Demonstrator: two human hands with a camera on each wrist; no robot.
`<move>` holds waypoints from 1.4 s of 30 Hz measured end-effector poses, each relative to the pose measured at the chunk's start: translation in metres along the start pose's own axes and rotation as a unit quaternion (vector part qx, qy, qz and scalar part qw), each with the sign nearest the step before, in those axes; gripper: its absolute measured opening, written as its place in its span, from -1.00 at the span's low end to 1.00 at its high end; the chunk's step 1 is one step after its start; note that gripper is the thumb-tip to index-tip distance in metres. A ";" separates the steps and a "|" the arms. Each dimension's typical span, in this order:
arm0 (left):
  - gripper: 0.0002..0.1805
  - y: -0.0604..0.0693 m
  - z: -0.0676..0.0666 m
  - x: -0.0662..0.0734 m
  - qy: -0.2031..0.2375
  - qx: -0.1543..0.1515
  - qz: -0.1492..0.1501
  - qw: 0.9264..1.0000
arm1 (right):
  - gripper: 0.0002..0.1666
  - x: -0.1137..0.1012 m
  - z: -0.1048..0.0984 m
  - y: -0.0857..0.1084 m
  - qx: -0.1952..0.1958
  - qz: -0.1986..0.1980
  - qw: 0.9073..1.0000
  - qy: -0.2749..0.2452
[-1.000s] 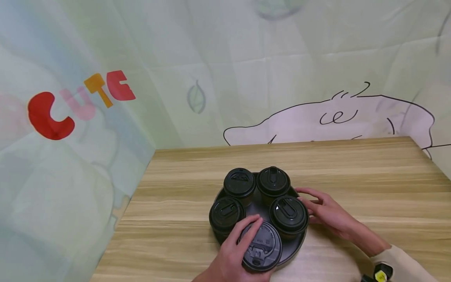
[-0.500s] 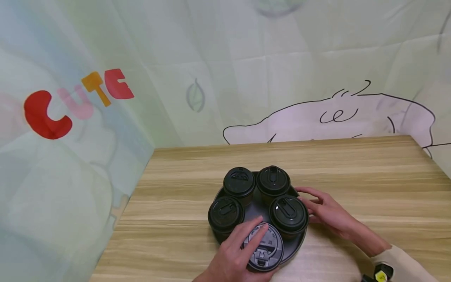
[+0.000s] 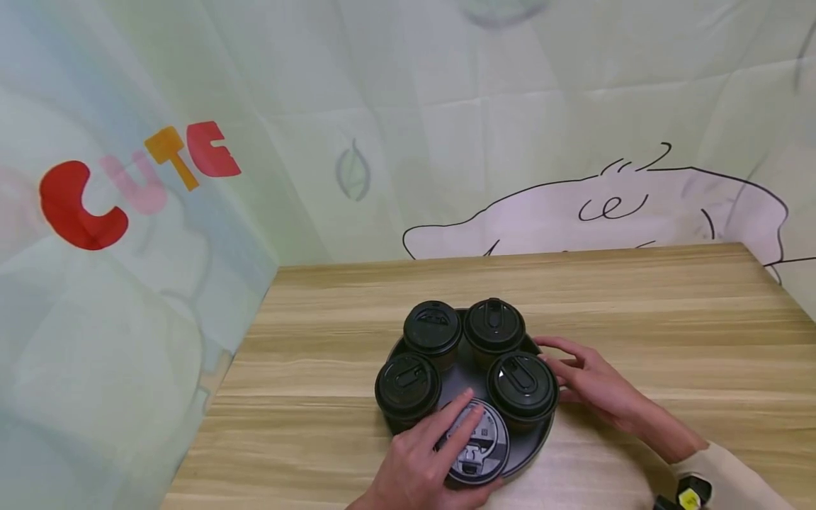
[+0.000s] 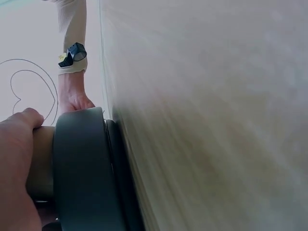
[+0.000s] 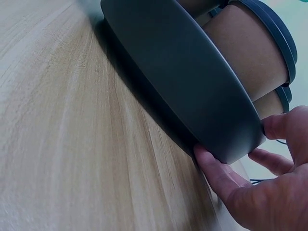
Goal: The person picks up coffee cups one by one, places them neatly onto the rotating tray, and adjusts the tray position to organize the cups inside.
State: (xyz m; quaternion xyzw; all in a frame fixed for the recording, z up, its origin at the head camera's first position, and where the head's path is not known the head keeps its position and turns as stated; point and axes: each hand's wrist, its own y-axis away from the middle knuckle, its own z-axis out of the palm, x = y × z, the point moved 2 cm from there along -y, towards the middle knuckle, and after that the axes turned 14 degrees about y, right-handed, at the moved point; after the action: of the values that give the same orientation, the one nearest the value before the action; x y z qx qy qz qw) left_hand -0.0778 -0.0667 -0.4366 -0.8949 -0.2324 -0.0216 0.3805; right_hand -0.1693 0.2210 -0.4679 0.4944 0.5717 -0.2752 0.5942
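In the head view, several brown paper coffee cups with black lids stand in a ring on a round black tray. My left hand holds the front coffee cup, with fingers across its lid and around its side. In the left wrist view this cup rises above the tray wall. At the tray's right side, my right hand grips the edge beside the right-hand cup. The right wrist view shows its fingers against the tray's outer wall and rim.
Behind the front cup are the left cup, the back left cup and the back right cup. The wooden table meets a printed cloth backdrop at its back and left edges.
The front cup has turned slightly and shifted a little right under my left hand; its lid lettering shows differently. My right hand stays at the tray edge.
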 end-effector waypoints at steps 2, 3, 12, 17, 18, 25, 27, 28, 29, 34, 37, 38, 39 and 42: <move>0.03 0.001 0.000 0.000 0.014 0.004 -0.011 1.000 | -0.25 0.000 0.000 0.000 0.001 -0.001 1.000 -0.002; 0.03 0.001 0.001 0.000 0.022 0.005 -0.017 1.000 | -0.26 0.000 0.000 0.000 0.001 -0.002 1.000 -0.003; 0.06 0.003 0.001 -0.001 0.063 0.001 -0.039 0.997 | -0.24 0.001 0.000 0.000 -0.003 -0.004 1.000 -0.006; 0.05 0.004 0.000 0.000 0.062 -0.019 -0.061 0.996 | -0.25 0.000 0.000 0.000 -0.004 -0.005 1.000 -0.005; 0.06 0.004 -0.001 0.001 0.059 -0.024 -0.065 0.996 | -0.25 0.000 0.000 0.000 -0.004 -0.005 1.000 -0.005; 0.08 0.003 -0.005 0.003 0.048 -0.046 -0.096 0.993 | -0.24 -0.001 0.000 0.000 -0.004 -0.001 1.000 -0.006; 0.09 0.003 -0.007 0.005 0.046 -0.049 -0.106 0.992 | -0.23 -0.001 0.000 0.000 -0.005 -0.001 1.000 -0.006; 0.10 0.003 -0.008 0.006 0.045 -0.050 -0.112 0.991 | -0.23 -0.001 0.000 0.000 -0.005 -0.001 1.000 -0.005; 0.11 0.003 -0.009 0.006 0.040 -0.049 -0.114 0.992 | -0.23 -0.001 0.000 -0.001 -0.006 -0.001 1.000 -0.004; 0.17 0.002 -0.017 0.010 0.006 -0.034 -0.105 0.994 | -0.23 -0.001 -0.001 -0.001 -0.009 -0.001 1.000 -0.004; 0.14 0.001 -0.023 0.014 -0.003 -0.031 -0.101 0.994 | -0.24 -0.001 -0.001 -0.001 -0.012 -0.002 1.000 -0.002; 0.13 0.001 -0.025 0.015 -0.006 -0.031 -0.102 0.994 | -0.24 -0.001 -0.001 -0.001 -0.013 -0.003 1.000 -0.002; 0.11 0.001 -0.027 0.016 -0.008 -0.032 -0.103 0.994 | -0.24 -0.001 -0.002 -0.001 -0.015 -0.003 1.000 -0.001; 0.09 0.001 -0.032 0.017 -0.018 -0.030 -0.102 0.994 | -0.24 -0.001 -0.002 -0.001 -0.018 -0.004 1.000 0.000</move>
State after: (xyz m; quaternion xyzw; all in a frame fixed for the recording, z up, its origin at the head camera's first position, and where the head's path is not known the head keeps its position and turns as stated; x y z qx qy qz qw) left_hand -0.0579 -0.0827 -0.4108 -0.8778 -0.3290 -0.0510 0.3445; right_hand -0.1713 0.2217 -0.4668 0.4810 0.5790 -0.2671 0.6017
